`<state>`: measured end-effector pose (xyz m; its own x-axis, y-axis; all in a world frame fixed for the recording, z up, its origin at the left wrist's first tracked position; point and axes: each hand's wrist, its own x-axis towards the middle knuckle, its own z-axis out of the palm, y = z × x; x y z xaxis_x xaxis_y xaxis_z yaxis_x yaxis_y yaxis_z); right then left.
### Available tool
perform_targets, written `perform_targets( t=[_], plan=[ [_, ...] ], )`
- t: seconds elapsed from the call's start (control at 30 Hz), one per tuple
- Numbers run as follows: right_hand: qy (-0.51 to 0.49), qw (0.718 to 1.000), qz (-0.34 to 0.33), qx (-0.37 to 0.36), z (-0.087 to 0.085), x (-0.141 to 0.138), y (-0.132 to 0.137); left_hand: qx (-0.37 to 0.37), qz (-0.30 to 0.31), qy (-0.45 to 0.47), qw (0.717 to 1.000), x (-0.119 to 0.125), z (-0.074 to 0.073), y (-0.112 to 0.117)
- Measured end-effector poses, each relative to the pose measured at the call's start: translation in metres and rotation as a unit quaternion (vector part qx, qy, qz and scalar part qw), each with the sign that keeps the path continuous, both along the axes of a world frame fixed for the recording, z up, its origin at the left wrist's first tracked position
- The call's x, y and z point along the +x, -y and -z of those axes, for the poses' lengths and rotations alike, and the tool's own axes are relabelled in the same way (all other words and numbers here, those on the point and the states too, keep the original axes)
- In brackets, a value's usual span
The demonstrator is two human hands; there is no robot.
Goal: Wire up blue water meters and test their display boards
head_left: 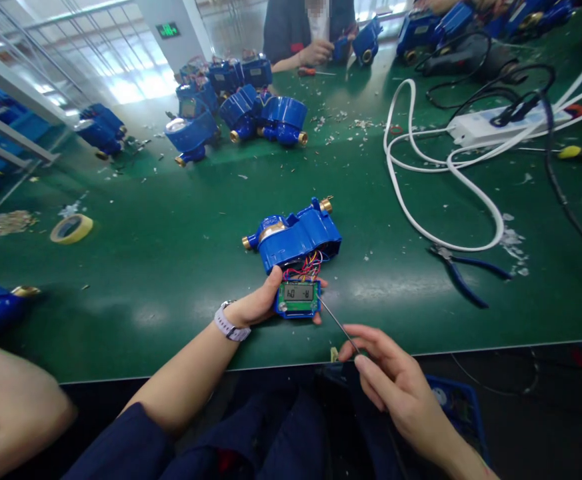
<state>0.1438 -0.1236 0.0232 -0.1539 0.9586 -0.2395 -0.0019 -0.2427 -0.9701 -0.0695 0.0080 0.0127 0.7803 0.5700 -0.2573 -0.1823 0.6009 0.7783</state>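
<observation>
My left hand (258,303), with a pale watch at the wrist, is closed around a small display board (298,307) in a blue frame. Its grey LCD screen is lit with dark characters that appear upside down. Red, yellow and dark wires (311,263) run from it into the open side of a blue water meter (298,239) with brass ends, lying just beyond. Between the fingers of my right hand (395,380) is a thin metal rod (339,323), like a screwdriver shaft; its handle end is hidden. The rod's tip meets the board's right edge.
Blue-handled pliers (463,270), a looped white cable (475,193) and a power strip (501,127) lie right. Several blue meters (283,120) stand farther back. Tape (71,229) lies left. A co-worker's hand (318,52) is across the table; another person's arm (15,400) is at lower left.
</observation>
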Motion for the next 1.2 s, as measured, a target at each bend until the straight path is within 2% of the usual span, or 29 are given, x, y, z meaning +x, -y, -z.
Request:
perform_targets(
  t=[0.07, 0.17, 0.33, 0.47, 0.67, 0.83, 0.93, 1.1, 1.13, 1.2],
  plan=[
    [0.106, 0.991, -0.027, 0.076, -0.007, 0.009, 0.001, 0.000, 0.008, 0.000, 1.000, -0.001, 0.001, -0.003],
    [0.226, 0.957, -0.054, 0.174, -0.017, 0.019, -0.002, 0.026, 0.019, -0.017, 0.999, -0.004, 0.001, -0.007],
    [0.299, 0.918, -0.088, 0.246, -0.024, 0.027, -0.009, 0.100, 0.035, -0.041, 0.994, -0.010, 0.000, -0.012],
    [0.325, 0.902, -0.099, 0.268, -0.024, 0.028, -0.014, 0.120, 0.050, -0.062, 0.990, -0.013, 0.001, -0.010],
    [0.339, 0.895, -0.123, 0.263, -0.023, 0.028, -0.019, 0.116, -0.007, -0.073, 0.991, -0.013, 0.011, -0.003],
    [0.358, 0.881, -0.139, 0.276, -0.026, 0.028, -0.023, 0.101, -0.025, -0.074, 0.992, -0.013, 0.016, -0.002],
    [0.378, 0.864, -0.158, 0.293, -0.031, 0.030, -0.027, 0.096, -0.043, -0.101, 0.989, -0.011, 0.013, 0.000],
    [0.429, 0.814, -0.194, 0.341, -0.042, 0.035, -0.035, 0.081, -0.049, -0.124, 0.988, -0.008, 0.006, 0.001],
    [0.428, 0.813, -0.199, 0.340, -0.044, 0.036, -0.037, 0.083, -0.042, -0.121, 0.988, -0.008, 0.005, 0.000],
    [0.397, 0.851, -0.158, 0.307, -0.048, 0.038, -0.044, 0.094, -0.028, -0.115, 0.988, -0.009, 0.006, -0.002]
  ],
)
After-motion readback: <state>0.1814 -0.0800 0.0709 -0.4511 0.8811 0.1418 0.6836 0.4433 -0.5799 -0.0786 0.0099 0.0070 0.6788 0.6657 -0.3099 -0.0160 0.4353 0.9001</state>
